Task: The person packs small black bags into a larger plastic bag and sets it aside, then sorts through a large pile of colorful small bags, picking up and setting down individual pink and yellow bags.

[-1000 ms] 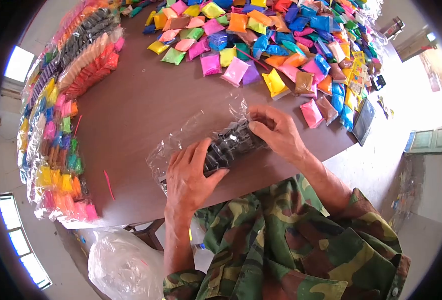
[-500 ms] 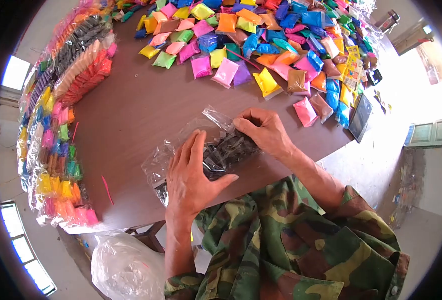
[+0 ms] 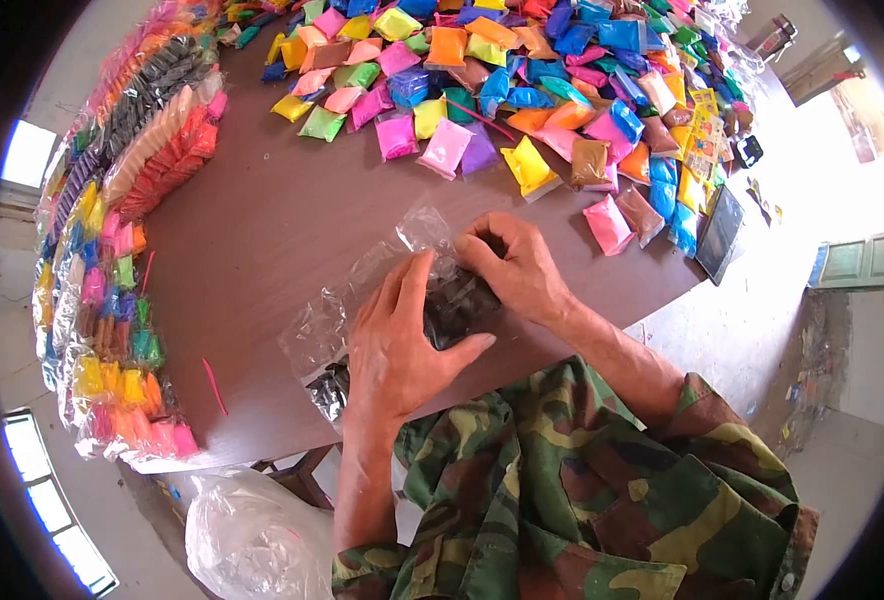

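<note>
Centre: left hand [image 3: 397, 335], thumb apart from fingers, lies over the bag [image 3: 324, 322]; right hand [image 3: 512, 265] pinches its edge. Upper right: yellow label [image 3: 704, 142], illegible from here.

Brown table [image 3: 252, 270] filled the middle, its surface faintly glossy. Dark wooden frame [image 3: 307, 482] beneath its near edge, type unclear. Left: off-white wall [image 3: 14, 335], small upper window [image 3: 28, 152], larger lower window [image 3: 51, 503] divided into panes, both blown white. Right: pale floor [image 3: 697, 330], green panelled woodwork [image 3: 855, 266], strong daylight washing out detail.
</note>
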The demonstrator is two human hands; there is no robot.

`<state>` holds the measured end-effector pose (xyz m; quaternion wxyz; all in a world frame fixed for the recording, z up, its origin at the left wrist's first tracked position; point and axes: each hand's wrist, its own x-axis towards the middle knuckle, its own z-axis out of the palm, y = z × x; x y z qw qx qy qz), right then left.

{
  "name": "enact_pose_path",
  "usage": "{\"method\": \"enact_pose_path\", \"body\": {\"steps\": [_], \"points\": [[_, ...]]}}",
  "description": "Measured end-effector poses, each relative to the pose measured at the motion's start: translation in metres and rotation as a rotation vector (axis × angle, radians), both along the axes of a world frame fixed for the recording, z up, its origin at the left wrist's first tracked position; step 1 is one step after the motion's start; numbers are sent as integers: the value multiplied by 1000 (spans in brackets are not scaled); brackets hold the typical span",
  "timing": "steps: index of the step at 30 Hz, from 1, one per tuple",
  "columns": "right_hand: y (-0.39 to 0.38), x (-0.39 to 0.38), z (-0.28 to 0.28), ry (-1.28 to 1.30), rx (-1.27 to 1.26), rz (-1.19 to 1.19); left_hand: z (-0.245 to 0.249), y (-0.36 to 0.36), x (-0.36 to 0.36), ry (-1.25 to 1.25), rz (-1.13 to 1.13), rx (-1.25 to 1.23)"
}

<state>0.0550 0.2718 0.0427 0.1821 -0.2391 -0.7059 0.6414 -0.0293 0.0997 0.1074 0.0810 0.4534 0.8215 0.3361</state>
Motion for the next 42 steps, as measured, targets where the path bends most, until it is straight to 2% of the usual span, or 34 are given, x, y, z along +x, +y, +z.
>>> {"method": "enact_pose_path", "body": {"steps": [2,5,10,20,21,24,28,31,34,42], "points": [[0,-1,-1,3,29,16,3,7,2,-39,4,2],[-2,-1,-1,26,57,23,-8,8,1,-28,-76,-144],[-2,0,-6,27,11,19,-15,6,-4,-18,-140,-122],[-5,0,-7,17,137,-12,-16,5,-6,-47,-168,-187],[-5,0,-9,25,156,-18,-14,5,-7,-129,-165,-217],[-3,-1,-6,-17,153,-9,-10,1,-7,-108,-132,-207],[-3,-3,0,-72,146,10,-9,-14,-12,130,-101,-146],[-1,-2,-12,-23,222,-12,11,-40,-21,73,-24,-82],[-2,-3,-9,-34,230,-23,17,-57,-15,61,2,-178],[-6,-4,-6,-90,218,-55,-21,-62,-4,8,8,-222]]}}
